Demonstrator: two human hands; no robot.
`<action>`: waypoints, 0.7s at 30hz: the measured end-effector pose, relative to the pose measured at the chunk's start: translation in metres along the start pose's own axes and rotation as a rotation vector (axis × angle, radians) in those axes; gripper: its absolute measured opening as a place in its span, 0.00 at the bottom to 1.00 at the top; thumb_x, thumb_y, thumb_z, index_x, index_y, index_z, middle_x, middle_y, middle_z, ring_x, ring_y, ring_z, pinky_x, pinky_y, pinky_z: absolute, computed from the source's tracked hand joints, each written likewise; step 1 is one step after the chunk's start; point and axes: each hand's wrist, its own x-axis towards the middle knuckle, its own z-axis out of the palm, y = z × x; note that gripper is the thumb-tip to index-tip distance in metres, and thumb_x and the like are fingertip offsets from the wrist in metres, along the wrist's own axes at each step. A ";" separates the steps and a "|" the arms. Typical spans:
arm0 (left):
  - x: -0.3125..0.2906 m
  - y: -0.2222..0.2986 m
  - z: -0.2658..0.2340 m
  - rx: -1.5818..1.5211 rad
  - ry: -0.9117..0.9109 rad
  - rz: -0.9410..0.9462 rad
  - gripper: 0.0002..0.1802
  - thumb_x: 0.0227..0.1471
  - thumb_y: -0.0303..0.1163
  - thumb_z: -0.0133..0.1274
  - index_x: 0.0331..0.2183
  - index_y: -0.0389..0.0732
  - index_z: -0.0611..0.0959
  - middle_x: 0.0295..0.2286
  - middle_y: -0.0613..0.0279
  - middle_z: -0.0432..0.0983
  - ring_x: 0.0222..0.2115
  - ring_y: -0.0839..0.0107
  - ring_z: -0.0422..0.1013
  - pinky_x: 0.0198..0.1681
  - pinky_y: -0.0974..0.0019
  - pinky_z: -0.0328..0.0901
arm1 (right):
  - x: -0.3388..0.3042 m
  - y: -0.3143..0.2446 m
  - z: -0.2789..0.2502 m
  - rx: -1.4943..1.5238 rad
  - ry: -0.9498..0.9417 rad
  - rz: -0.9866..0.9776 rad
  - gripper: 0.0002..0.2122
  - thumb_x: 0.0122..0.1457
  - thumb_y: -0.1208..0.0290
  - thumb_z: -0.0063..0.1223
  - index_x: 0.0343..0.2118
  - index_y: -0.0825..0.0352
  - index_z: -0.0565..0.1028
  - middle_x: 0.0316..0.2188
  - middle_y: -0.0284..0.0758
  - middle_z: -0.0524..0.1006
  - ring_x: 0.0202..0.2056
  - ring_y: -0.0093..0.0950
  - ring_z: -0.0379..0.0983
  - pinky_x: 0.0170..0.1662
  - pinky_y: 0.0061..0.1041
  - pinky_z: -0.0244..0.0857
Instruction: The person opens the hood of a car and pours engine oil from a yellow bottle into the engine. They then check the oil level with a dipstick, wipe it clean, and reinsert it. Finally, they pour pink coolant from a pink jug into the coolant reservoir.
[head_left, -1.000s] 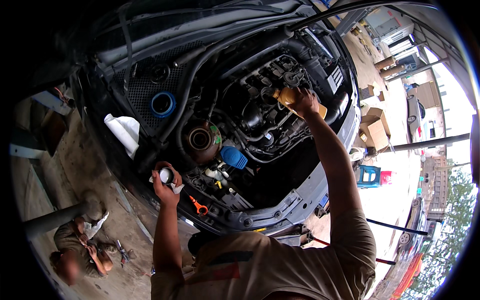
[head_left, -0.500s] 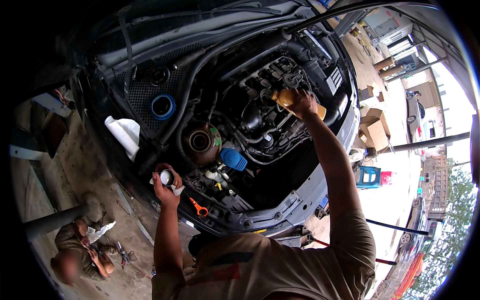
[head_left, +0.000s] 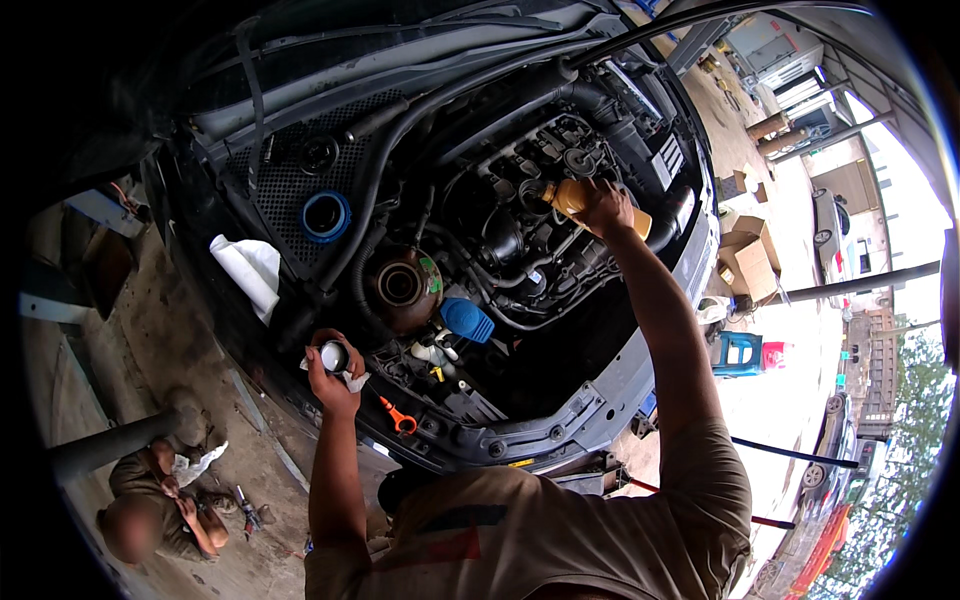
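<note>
My right hand [head_left: 607, 212] is closed around a yellow bottle [head_left: 570, 197], which lies tilted over the car's engine [head_left: 505, 240] with its dark neck end pointing left. Whether anything flows from it I cannot tell. At the near left edge of the engine bay, my left hand [head_left: 335, 385] grips a small round metal-rimmed cap or cup [head_left: 334, 355], pale inside, along with a crumpled white tissue [head_left: 355, 381]. Close to that hand are an orange ring-shaped pull handle [head_left: 401, 420] and a brown round reservoir [head_left: 405, 290] with an open neck. Beside the reservoir sits a blue cap [head_left: 467, 319].
A blue ring-shaped cap [head_left: 326, 215] and a white paper roll [head_left: 246, 272] rest at the bay's left side. The raised hood's edge arches overhead. On the floor at lower left, another person [head_left: 165, 505] crouches near tools. Cardboard boxes [head_left: 750, 258] stand right.
</note>
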 end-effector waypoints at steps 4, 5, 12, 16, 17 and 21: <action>0.000 -0.002 -0.003 -0.003 -0.003 0.002 0.28 0.60 0.59 0.32 0.37 0.42 0.69 0.14 0.67 0.59 0.12 0.78 0.51 0.17 0.72 0.48 | 0.000 0.001 0.001 -0.012 0.004 -0.010 0.33 0.40 0.57 0.65 0.54 0.53 0.67 0.45 0.37 0.72 0.51 0.34 0.67 0.51 0.34 0.59; 0.000 -0.002 -0.003 -0.002 -0.005 0.001 0.28 0.60 0.58 0.32 0.37 0.42 0.69 0.14 0.67 0.59 0.11 0.78 0.51 0.17 0.72 0.48 | 0.001 0.002 0.001 -0.012 0.007 -0.012 0.33 0.40 0.57 0.65 0.54 0.53 0.67 0.45 0.37 0.72 0.50 0.34 0.67 0.51 0.34 0.59; 0.000 0.000 -0.001 0.001 -0.006 -0.003 0.27 0.60 0.58 0.32 0.37 0.42 0.69 0.14 0.67 0.59 0.11 0.78 0.51 0.17 0.72 0.48 | 0.001 0.001 0.000 -0.003 0.010 -0.024 0.33 0.40 0.57 0.65 0.53 0.54 0.68 0.45 0.37 0.72 0.51 0.34 0.66 0.51 0.35 0.59; -0.001 0.001 0.001 0.012 -0.001 -0.001 0.28 0.60 0.59 0.32 0.36 0.42 0.70 0.14 0.67 0.59 0.11 0.78 0.51 0.17 0.72 0.48 | -0.004 0.003 0.002 0.059 0.045 -0.013 0.33 0.40 0.57 0.65 0.52 0.54 0.68 0.45 0.37 0.72 0.51 0.35 0.67 0.51 0.37 0.59; -0.001 0.001 0.001 0.008 0.004 -0.003 0.28 0.60 0.59 0.32 0.36 0.42 0.70 0.14 0.67 0.59 0.12 0.78 0.51 0.17 0.72 0.48 | -0.006 0.004 0.002 0.088 0.053 -0.007 0.33 0.40 0.57 0.65 0.52 0.54 0.68 0.45 0.37 0.72 0.51 0.36 0.67 0.51 0.37 0.59; 0.000 0.001 0.003 0.000 0.009 -0.010 0.28 0.60 0.59 0.33 0.36 0.42 0.70 0.14 0.67 0.59 0.12 0.78 0.51 0.16 0.72 0.48 | -0.011 0.016 0.017 0.149 0.072 0.015 0.33 0.39 0.56 0.66 0.52 0.55 0.68 0.45 0.38 0.73 0.50 0.38 0.67 0.51 0.39 0.60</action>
